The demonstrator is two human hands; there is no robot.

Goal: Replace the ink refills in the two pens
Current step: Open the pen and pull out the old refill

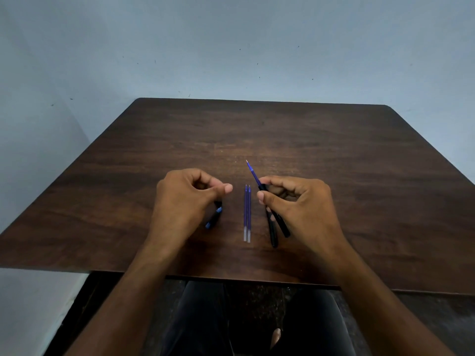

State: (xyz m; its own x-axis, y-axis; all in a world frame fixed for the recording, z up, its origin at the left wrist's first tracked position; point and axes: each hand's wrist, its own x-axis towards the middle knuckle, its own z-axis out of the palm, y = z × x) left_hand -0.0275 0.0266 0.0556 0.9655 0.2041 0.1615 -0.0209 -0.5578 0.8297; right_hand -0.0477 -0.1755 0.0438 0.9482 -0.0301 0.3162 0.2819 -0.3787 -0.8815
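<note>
Pen barrel (pixel 279 222), black, its blue refill (pixel 253 173) jutting out the far end, is pinched in the right hand (pixel 295 201) above a second black pen (pixel 272 232); two spare refills (pixel 247 214) lie side by side on the dark wooden table (pixel 359 176); the left hand (pixel 185 199), fingers curled, covers a black-and-blue pen piece (pixel 214 218), grip unclear

far table (pixel 257 124) bare, refills (pixel 247 214) between hands
</note>
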